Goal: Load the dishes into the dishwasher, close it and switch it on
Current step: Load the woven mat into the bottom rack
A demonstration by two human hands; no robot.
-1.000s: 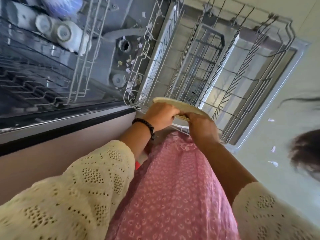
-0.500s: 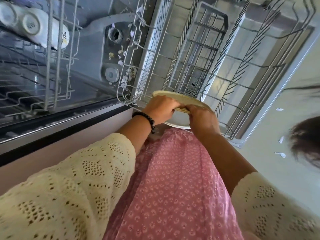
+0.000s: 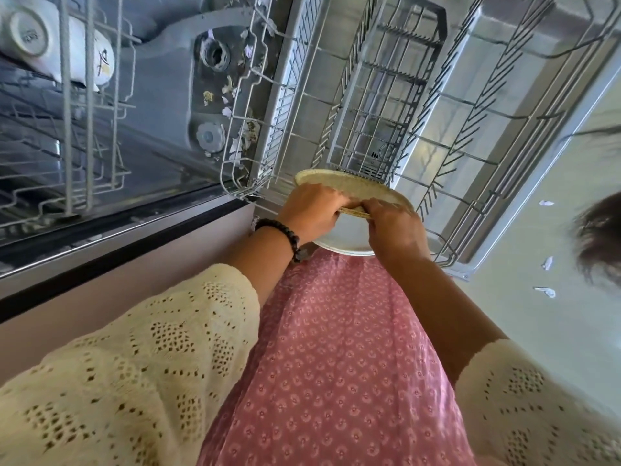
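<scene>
Left hand (image 3: 314, 210) and right hand (image 3: 395, 230) both curled, gripping near rim of round cream speckled ceramic plate (image 3: 349, 186); held edge-on over near end of pulled-out grey wire lower rack (image 3: 477, 105).

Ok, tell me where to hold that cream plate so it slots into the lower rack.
Grip the cream plate at its near rim, from the person's side, as the left hand and right hand do. It stands almost on edge, so probably only the rim offers a hold, and its far edge stays free for the lower rack.
</scene>
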